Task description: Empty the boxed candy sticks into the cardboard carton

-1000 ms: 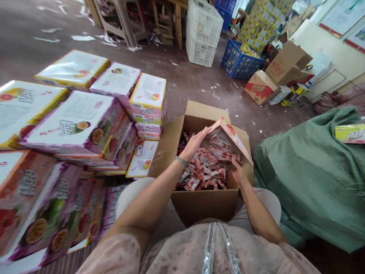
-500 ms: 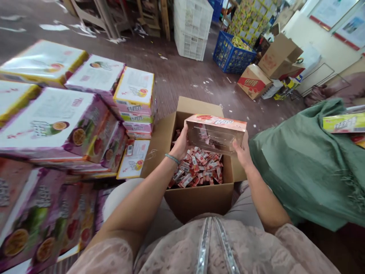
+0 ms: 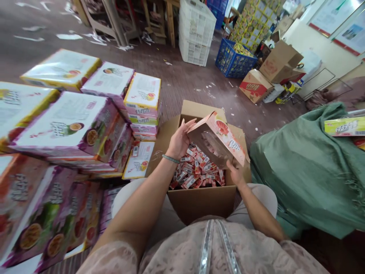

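A pink display box (image 3: 225, 133) with a grapefruit picture and a see-through window is tilted above an open cardboard carton (image 3: 202, 198). Many small red-and-white packets (image 3: 194, 167) lie inside the carton. My right hand (image 3: 236, 173) grips the display box at its lower right corner. Beside the box's upper left end, my left hand (image 3: 181, 139) is open with its fingers spread; whether a fingertip touches the box is hard to tell. The carton stands between my knees with its flaps folded outward.
Stacked fruit-printed boxes (image 3: 65, 121) fill the left side. A green cloth (image 3: 302, 163) covers something at the right, with a yellow-green box (image 3: 345, 126) beyond. White crates (image 3: 196, 30), a blue crate (image 3: 235, 59) and cardboard boxes (image 3: 255, 85) stand farther back.
The display box has tilted, its right end dropping and its printed side turning more into view. My left hand has let go and spread its fingers. The view has shifted slightly.
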`<state>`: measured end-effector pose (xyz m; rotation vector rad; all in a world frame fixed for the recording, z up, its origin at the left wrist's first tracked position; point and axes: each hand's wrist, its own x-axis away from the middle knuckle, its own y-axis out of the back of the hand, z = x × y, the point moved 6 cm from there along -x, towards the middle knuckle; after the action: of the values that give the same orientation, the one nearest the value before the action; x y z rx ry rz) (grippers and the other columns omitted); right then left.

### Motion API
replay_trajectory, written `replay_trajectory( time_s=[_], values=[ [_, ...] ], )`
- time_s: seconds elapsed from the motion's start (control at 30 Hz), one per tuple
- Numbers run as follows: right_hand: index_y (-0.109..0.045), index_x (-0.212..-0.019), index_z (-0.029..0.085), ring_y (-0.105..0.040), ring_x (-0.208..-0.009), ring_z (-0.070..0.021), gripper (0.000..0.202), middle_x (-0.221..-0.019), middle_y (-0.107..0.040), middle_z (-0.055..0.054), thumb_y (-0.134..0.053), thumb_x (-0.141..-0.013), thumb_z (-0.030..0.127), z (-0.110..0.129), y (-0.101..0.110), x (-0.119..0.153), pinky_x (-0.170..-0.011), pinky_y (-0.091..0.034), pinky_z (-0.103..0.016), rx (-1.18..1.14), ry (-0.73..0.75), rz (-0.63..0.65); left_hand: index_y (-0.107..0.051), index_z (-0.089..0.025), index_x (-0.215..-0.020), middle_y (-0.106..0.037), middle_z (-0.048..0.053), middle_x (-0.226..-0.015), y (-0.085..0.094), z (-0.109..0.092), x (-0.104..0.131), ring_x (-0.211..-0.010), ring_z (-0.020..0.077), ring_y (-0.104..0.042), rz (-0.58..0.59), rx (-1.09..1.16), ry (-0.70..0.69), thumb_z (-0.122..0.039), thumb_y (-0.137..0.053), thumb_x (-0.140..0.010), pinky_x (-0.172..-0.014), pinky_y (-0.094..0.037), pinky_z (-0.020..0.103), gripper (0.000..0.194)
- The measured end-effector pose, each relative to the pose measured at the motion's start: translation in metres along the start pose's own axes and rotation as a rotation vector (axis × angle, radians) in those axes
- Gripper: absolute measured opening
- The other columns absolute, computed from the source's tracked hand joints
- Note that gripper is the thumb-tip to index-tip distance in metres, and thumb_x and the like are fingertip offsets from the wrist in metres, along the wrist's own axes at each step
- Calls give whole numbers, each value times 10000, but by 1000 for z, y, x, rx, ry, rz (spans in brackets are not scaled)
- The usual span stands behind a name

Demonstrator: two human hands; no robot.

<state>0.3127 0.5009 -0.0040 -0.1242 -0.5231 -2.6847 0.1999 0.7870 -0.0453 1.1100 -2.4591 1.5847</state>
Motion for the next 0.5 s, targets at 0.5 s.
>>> replay_trajectory(
  time_s=[0.5],
  values=[
    [-531, -1408, 243, -755, -1156, -269, 825, -1302, -764, -86, -923, -738, 521, 91, 44, 8, -1062, -636, -449, 153, 414, -133, -758, -338, -821, -825, 1, -833, 25, 2, -1, -1171, 266, -751, -234, -405, 339, -482, -578, -892, -746, -648, 335, 242]
  ],
)
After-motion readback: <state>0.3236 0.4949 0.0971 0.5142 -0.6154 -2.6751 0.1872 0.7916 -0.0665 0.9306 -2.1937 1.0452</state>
